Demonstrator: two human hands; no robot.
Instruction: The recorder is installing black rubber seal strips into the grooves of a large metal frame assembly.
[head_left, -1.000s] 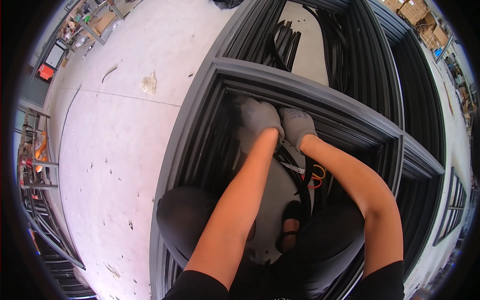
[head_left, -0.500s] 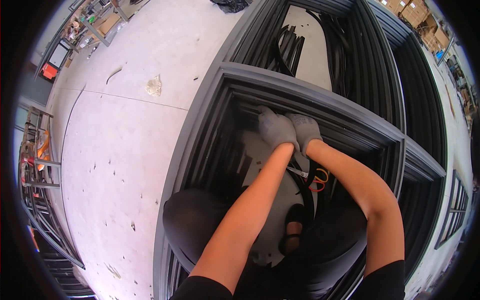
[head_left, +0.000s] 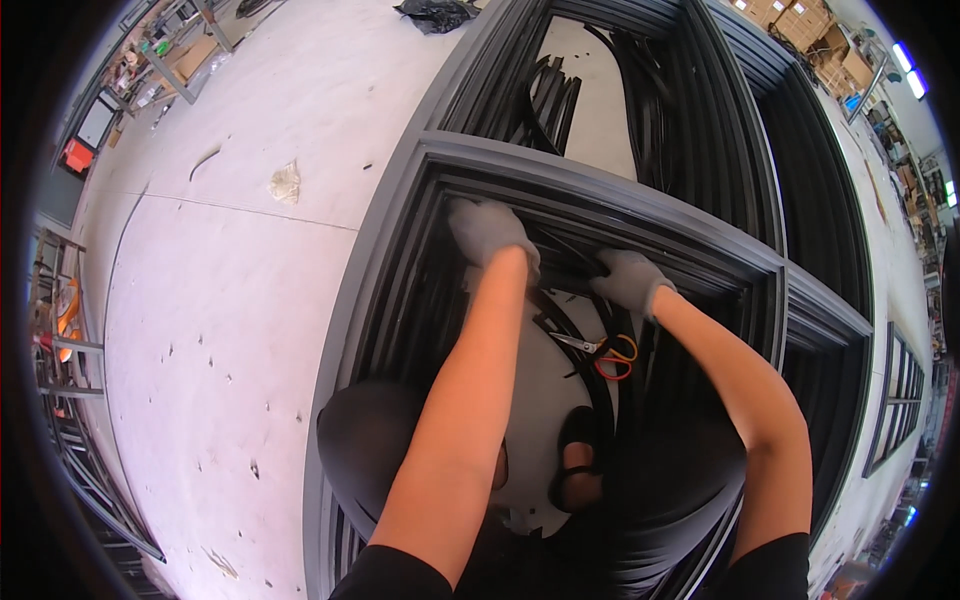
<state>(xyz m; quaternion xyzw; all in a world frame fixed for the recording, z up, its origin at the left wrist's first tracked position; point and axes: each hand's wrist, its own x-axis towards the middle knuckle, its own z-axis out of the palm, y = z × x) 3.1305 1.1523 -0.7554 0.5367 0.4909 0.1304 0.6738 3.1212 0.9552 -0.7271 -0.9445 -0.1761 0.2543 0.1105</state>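
Both my hands wear grey gloves and reach into a large dark grey metal frame lying flat on the floor. My left hand presses against the inner side of the frame's far rail, near its left corner. My right hand is closed on a thin black rubber strip that runs along the same rail. Scissors with orange handles lie on the floor inside the frame, just below my right hand. My knees and one sandalled foot are inside the frame.
More dark frames are stacked behind and to the right. Loose black strips lie beyond the rail. A pale concrete floor spreads left, with a crumpled scrap. Metal racks stand at far left, cardboard boxes far back.
My two hands were close together on the rail; they have since spread apart, the left one sliding left toward the corner and the right one moving right along the strip.
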